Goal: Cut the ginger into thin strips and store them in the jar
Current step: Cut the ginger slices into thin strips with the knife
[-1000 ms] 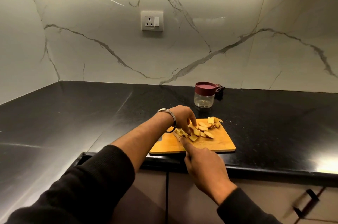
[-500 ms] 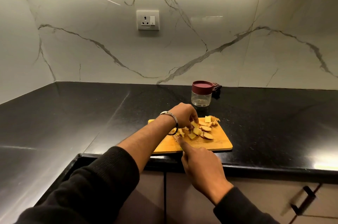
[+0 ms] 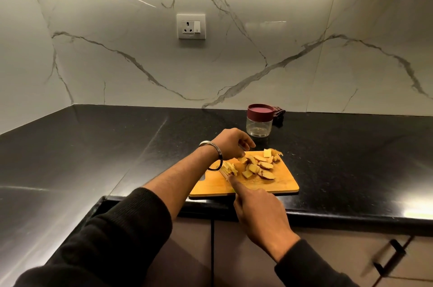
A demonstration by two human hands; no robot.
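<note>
A black stone counter (image 3: 98,146) runs into a corner under white marble walls (image 3: 257,52) with grey veins; a socket (image 3: 191,26) sits on the back wall and a light strip glows along the top. Below the counter edge are pale cabinet doors with a black handle (image 3: 389,256).

A wooden board (image 3: 276,183) lies at the front edge, carrying ginger (image 3: 257,166) slices and a few strips. The left hand (image 3: 232,143), with a bangle (image 3: 212,146) on its wrist, pinches a ginger piece. The right hand (image 3: 257,209) grips a knife (image 3: 226,175), forefinger along the blade, which is mostly hidden. The jar (image 3: 259,124), lid on, stands behind the board, apart from it, with a dark cloth (image 3: 278,114) just behind.
</note>
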